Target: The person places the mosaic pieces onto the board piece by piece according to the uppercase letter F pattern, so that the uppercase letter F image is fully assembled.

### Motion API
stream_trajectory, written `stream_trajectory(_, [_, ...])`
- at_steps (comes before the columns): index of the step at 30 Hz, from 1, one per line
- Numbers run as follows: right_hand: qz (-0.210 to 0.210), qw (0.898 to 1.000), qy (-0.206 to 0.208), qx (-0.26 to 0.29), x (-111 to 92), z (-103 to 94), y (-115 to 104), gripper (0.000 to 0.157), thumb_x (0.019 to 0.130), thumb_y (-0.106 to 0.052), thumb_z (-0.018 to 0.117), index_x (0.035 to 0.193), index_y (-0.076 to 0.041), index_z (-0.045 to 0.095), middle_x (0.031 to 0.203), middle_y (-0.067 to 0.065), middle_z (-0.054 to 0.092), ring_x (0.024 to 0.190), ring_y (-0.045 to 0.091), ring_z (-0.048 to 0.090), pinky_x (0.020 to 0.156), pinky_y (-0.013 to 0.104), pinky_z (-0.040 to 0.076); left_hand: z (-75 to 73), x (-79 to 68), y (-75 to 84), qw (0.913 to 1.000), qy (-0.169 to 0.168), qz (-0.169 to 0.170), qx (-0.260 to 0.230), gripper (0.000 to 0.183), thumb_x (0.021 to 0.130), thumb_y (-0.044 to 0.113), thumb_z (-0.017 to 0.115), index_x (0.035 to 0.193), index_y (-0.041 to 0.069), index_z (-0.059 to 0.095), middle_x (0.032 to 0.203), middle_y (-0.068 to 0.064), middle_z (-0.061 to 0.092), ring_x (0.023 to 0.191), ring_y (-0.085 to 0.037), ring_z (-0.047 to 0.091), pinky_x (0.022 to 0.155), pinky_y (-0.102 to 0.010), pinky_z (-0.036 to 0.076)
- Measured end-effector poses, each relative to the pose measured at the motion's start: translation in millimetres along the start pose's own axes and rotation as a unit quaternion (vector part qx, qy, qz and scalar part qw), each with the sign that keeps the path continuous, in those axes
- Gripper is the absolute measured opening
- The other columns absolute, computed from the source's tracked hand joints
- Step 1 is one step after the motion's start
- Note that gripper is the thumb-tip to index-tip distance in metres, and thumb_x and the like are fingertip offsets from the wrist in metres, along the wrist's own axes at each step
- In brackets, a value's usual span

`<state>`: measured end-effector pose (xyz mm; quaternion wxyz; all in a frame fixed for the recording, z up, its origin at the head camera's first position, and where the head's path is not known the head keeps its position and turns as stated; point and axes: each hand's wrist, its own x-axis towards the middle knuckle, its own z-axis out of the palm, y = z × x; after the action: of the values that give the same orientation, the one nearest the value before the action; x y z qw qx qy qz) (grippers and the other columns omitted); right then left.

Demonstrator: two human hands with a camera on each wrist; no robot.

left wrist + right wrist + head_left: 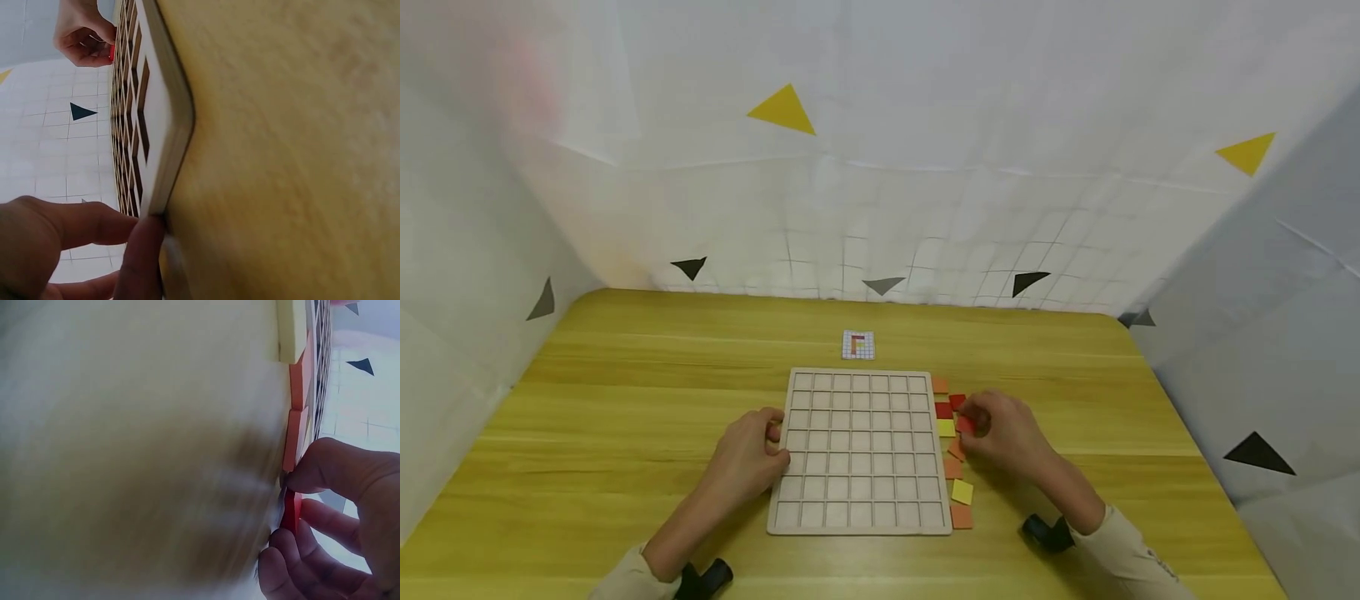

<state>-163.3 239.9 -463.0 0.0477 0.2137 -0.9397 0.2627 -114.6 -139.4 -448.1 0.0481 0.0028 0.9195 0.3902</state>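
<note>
A wooden grid board [861,531] with square cells lies on the table, none of its cells filled. At its left edge, my left hand [748,450] grips the rim; the left wrist view shows thumb and finger pinching the board's side [164,125]. Off the right edge, my right hand [1011,429] pinches a red square tile [966,425] between thumb and fingers. In the right wrist view this red tile [291,509] is low at the tabletop, beside an orange tile [296,439].
Along the board's right side lie loose tiles: a dark red tile [943,410], another red tile [957,401], yellow tiles such as one [962,492] near the front, and several orange tiles like the nearest [961,517]. Behind the board lies a small pattern card [858,344].
</note>
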Motion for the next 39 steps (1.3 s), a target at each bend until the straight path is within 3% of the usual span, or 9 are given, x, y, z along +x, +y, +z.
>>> stream_trajectory(12, [-0.008, 0.999, 0.012, -0.034, -4.6, -8.1, -0.8, 0.027, 0.069, -0.011, 0.084, 0.093, -0.014, 0.071, 0.084, -0.005, 0.055, 0.071, 0.013, 0.051, 0.061, 0.029, 0.045, 0.1, 0.5, 0.4, 1.0, 0.007, 0.002, 0.0, 0.047, 0.076, -0.001, 0.071, 0.121, -0.007, 0.062, 0.087, -0.005, 0.058, 0.072, -0.015, 0.056, 0.062, -0.031, 0.047])
stream_trajectory(28, [-0.057, 0.997, 0.054, 0.008, -2.0, -9.2, -9.4, 0.026, 0.069, -0.005, 0.083, 0.092, -0.011, 0.073, 0.084, -0.002, 0.059, 0.068, 0.015, 0.053, 0.058, 0.025, 0.046, -0.9, 1.9, -0.4, 0.9999, 0.003, 0.016, 0.003, 0.044, 0.074, -0.002, 0.072, 0.117, -0.007, 0.062, 0.084, -0.004, 0.056, 0.069, -0.013, 0.056, 0.06, -0.03, 0.047])
stream_trajectory(39, [-0.066, 0.996, 0.054, 0.035, 8.2, -5.9, -21.9, 0.027, 0.07, -0.001, 0.082, 0.094, -0.009, 0.073, 0.086, 0.0, 0.06, 0.069, 0.018, 0.054, 0.059, 0.026, 0.046, -2.3, 1.4, 0.9, 0.9999, -0.004, 0.01, -0.003, 0.045, 0.075, -0.002, 0.072, 0.119, -0.008, 0.061, 0.085, -0.006, 0.057, 0.069, -0.014, 0.056, 0.059, -0.03, 0.047])
